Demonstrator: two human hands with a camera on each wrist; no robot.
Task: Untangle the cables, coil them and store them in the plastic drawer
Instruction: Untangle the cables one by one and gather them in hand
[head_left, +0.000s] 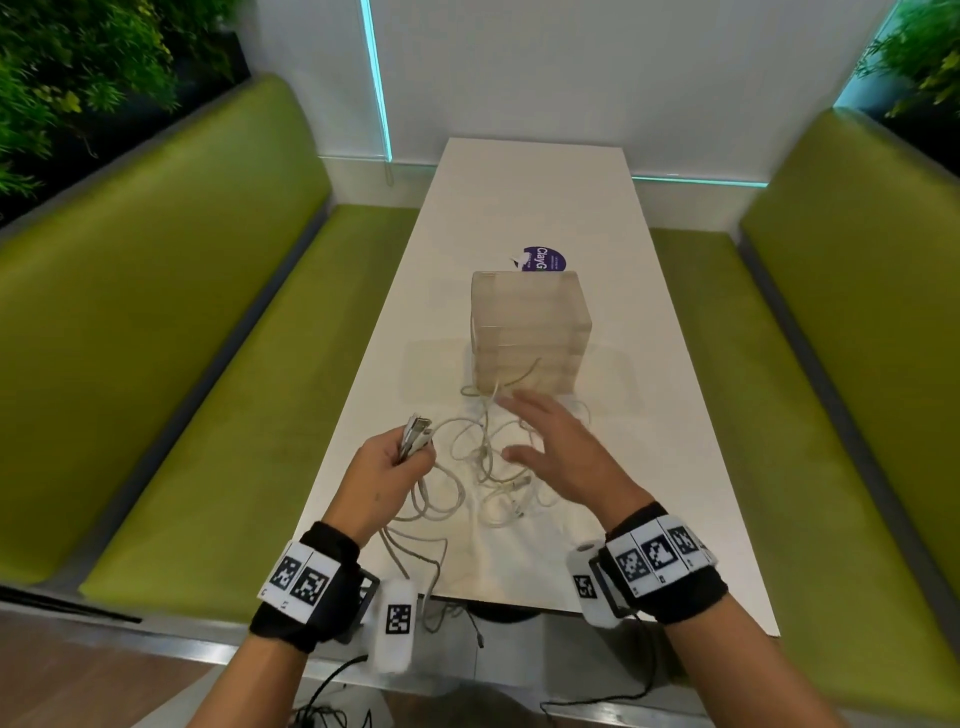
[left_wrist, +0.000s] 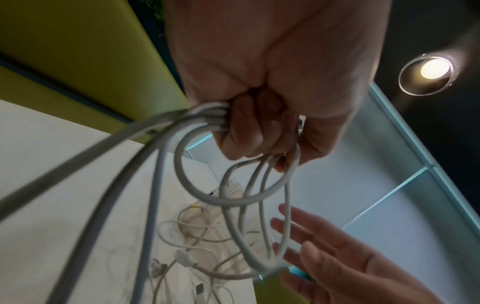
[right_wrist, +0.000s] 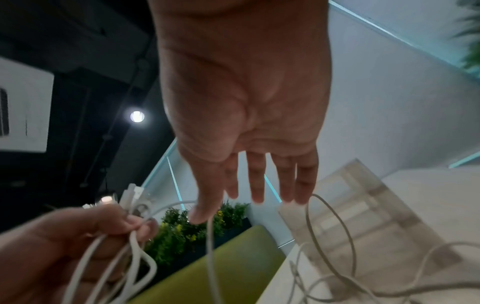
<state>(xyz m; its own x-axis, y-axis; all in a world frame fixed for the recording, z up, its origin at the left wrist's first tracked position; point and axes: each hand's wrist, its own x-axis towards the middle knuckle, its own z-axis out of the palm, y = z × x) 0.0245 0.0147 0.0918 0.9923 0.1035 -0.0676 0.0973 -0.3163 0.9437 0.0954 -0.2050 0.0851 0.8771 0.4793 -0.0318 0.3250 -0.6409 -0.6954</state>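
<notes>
Near the tabletop's front edge, the left hand (head_left: 387, 480) clamps several white cable ends (head_left: 415, 434) together, apparently keeping sorted plugs clear of the tangle (head_left: 493, 457). The right hand (head_left: 558, 449) hovers over that tangle with fingers spread, before the closed plastic drawer unit (head_left: 527, 332) mid-table.

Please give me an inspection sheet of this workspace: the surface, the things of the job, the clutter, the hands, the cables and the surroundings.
Surface: white table, long and narrow.
Job's things: translucent plastic drawer unit stands mid-table; its drawers look closed.
Clutter: purple round sticker behind the drawer unit.
Hands: left hand grips a bunch of cable ends; right hand is open, fingers spread, above the tangle and holding nothing.
Cables: white cables lie tangled on the table before the drawer unit; some strands hang over the near edge.
Surroundings: green benches on both sides, plants behind, white wall with teal light strips.
</notes>
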